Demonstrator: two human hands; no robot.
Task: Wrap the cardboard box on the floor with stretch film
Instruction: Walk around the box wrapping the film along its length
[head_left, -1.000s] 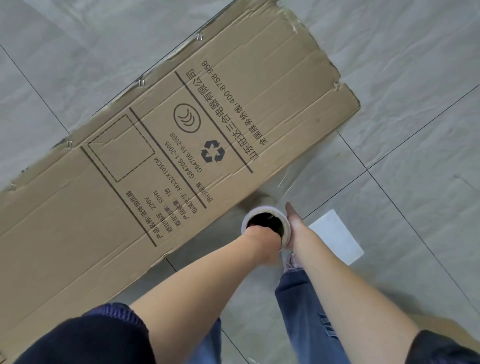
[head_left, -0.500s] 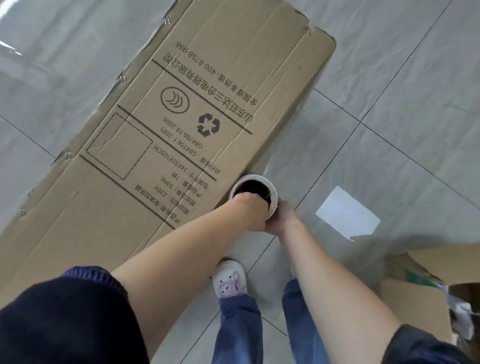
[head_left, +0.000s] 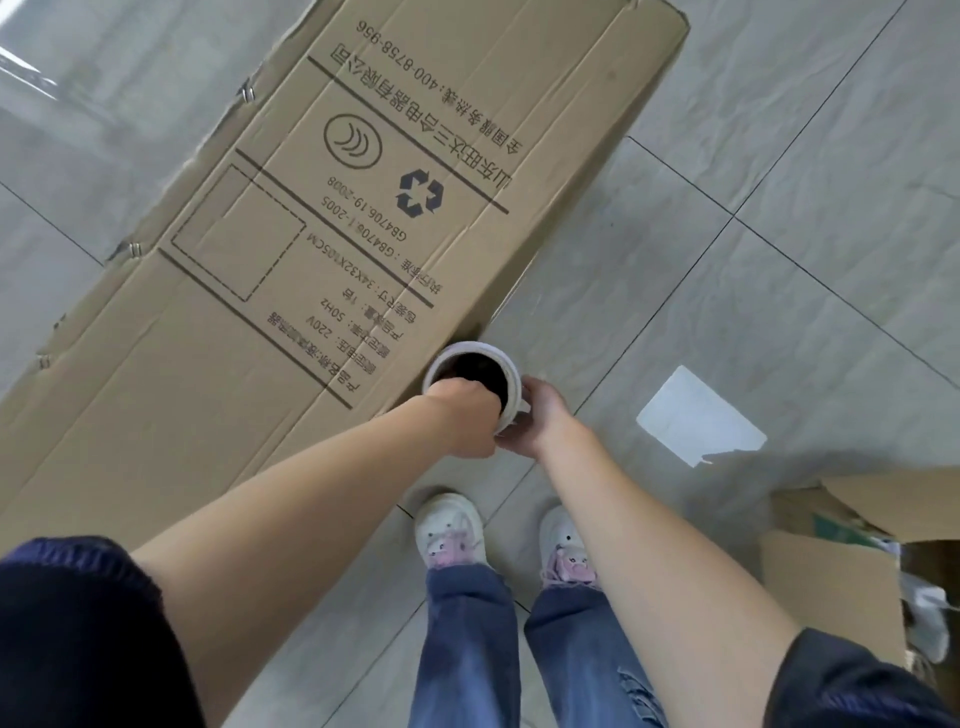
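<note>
A long brown cardboard box with printed text and a recycling mark lies on the grey tiled floor, running from lower left to upper right. The stretch film roll stands upright beside the box's near long side, seen from above as a white ring with a dark core. My left hand grips its top rim, fingers reaching into the core. My right hand holds the roll's outer side from the right. The film itself is hard to make out against the box.
A white sheet of paper lies on the floor right of the roll. An open cardboard box with contents sits at the right edge. My two white shoes stand on the tiles just below the hands.
I have walked along the box's long side with the roll, away from its end corner. My right hand went from resting straight against the roll to curling round it. The second box came into view.
</note>
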